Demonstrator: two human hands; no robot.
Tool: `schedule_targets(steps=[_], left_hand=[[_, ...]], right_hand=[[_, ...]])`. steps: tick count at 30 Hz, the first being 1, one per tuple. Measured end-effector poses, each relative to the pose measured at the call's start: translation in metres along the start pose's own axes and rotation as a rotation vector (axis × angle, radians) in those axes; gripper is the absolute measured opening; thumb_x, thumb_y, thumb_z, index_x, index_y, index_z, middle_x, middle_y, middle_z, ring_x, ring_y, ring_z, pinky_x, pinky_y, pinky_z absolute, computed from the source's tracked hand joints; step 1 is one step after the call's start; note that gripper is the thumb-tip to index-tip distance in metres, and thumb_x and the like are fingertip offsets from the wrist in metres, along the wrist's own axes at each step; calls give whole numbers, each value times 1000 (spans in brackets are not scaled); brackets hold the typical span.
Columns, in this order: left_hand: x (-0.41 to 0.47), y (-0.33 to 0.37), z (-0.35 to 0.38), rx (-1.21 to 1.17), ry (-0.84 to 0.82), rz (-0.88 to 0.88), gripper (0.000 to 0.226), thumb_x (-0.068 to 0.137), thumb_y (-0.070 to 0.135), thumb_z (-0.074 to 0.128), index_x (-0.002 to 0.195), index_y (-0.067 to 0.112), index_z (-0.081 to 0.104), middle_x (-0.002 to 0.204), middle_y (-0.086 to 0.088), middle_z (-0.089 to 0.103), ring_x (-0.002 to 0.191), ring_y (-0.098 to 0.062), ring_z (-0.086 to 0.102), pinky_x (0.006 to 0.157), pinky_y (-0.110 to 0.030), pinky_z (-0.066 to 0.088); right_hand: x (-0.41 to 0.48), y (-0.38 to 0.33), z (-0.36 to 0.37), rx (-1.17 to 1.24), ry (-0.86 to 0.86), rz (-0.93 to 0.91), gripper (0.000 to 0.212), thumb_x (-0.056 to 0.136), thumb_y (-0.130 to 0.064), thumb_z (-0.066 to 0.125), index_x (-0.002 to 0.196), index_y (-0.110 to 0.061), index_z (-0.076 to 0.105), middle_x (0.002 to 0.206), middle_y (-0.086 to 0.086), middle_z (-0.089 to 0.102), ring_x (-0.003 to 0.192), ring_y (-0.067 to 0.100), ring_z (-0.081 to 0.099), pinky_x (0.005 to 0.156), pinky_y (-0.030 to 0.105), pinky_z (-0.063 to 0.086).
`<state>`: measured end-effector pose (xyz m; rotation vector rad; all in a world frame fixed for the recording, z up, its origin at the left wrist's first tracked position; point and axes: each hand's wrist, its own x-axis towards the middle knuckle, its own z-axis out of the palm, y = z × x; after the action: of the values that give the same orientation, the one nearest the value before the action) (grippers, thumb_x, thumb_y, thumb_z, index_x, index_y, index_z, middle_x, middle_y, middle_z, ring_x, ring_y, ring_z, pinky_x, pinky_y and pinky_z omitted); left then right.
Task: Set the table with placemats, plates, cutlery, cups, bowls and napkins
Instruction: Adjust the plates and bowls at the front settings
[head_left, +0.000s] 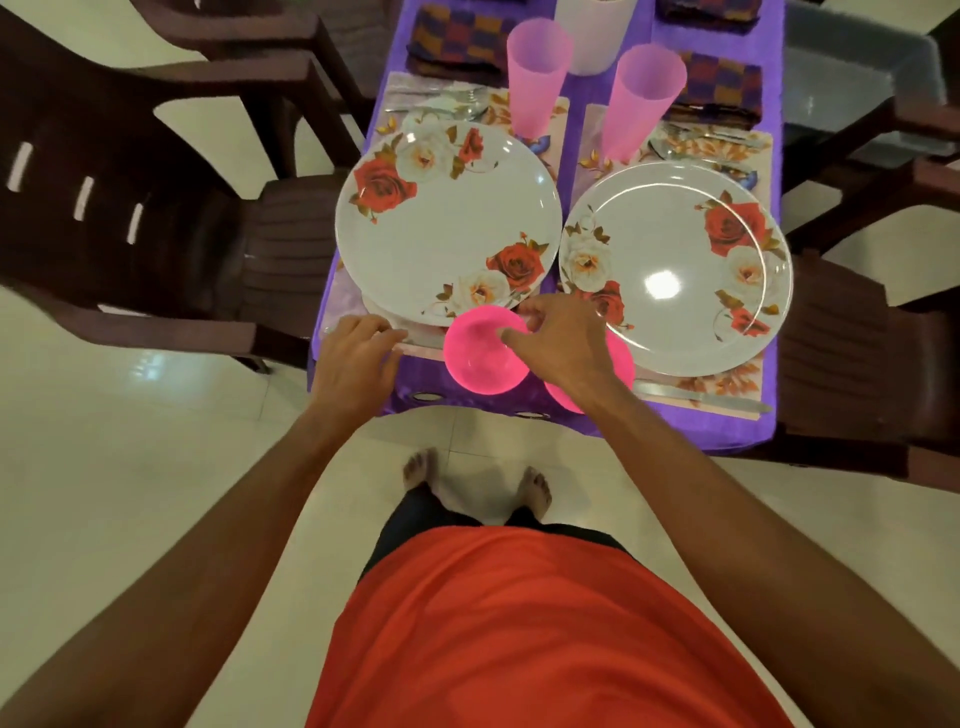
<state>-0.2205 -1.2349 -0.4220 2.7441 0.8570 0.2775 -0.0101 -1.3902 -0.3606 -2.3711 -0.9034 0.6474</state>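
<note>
Two white rose-patterned plates (447, 234) (670, 234) lie side by side on floral placemats (727, 382) on the purple-clothed table (675, 426). My right hand (563, 340) pinches the far rim of a pink bowl (475, 358) at the near edge, between the plates. A second pink bowl (621, 364) sits partly hidden under that hand. My left hand (358, 358) rests with its fingers on the near edge of the left placemat. Two pink cups (537, 78) (644, 98) stand behind the plates. Cutlery (441, 101) (701, 397) and checked napkins (457, 41) (722, 85) lie nearby.
Dark brown plastic chairs stand close on the left (156, 208) and the right (857, 338) of the table. A white container (597, 36) stands at the table's middle back, and a grey bin (852, 78) sits at the far right. I stand barefoot on pale floor tiles.
</note>
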Motion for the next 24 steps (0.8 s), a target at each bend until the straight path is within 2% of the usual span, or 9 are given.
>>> schedule_targets(steps=[2,5,7,10,13,16,21,24], left_hand=[[8,-14,2,14,-17,100,18,85,10,74,103,8,76,99,-12,71,90,-35,62,75,-46,53],[16,-32,4,6,-62,175,19,89,15,72,107,9,75,105,-12,71,95,-33,62,77,-47,52],[19,-47,7,-15,-64,239,18,90,14,70,107,9,76,104,-11,72,93,-33,62,75,-46,51],[26,-66,12,-58,-84,307,19,89,11,71,107,10,76,102,-9,71,91,-33,61,72,-46,49],[32,-76,13,-79,-115,341,19,89,12,72,107,11,77,102,-9,70,91,-32,61,71,-44,49],[38,-80,10,-111,-161,367,20,90,13,71,109,11,76,103,-9,71,92,-32,62,76,-44,51],[40,-86,5,-150,-200,376,23,88,10,71,110,9,75,107,-10,72,97,-31,64,82,-45,51],[40,-90,4,-157,-225,366,26,87,8,71,112,9,74,108,-9,71,98,-31,63,83,-46,51]], right_hand=[[0,-4,6,-24,26,34,27,82,-34,74,101,-14,77,88,1,74,83,20,66,81,36,54],[0,-7,12,-58,52,104,35,83,-33,73,116,-21,75,103,0,75,95,19,66,90,34,51],[-1,-9,20,-72,49,159,36,83,-33,73,119,-27,74,103,1,73,90,18,66,89,35,53],[2,-9,34,-136,63,226,36,84,-31,69,119,-35,73,107,2,72,76,17,65,77,27,50],[5,-11,39,-231,123,263,24,88,-18,63,105,-24,79,99,7,74,73,19,61,68,24,37],[5,-14,40,-292,186,312,17,90,-17,61,87,-14,78,83,9,74,67,19,53,66,25,32],[8,-15,33,-266,257,371,21,84,-13,65,97,-16,81,86,7,77,73,22,60,69,25,37],[8,-17,31,-227,291,404,24,82,-11,65,100,-16,81,88,6,78,73,17,56,73,23,39]])
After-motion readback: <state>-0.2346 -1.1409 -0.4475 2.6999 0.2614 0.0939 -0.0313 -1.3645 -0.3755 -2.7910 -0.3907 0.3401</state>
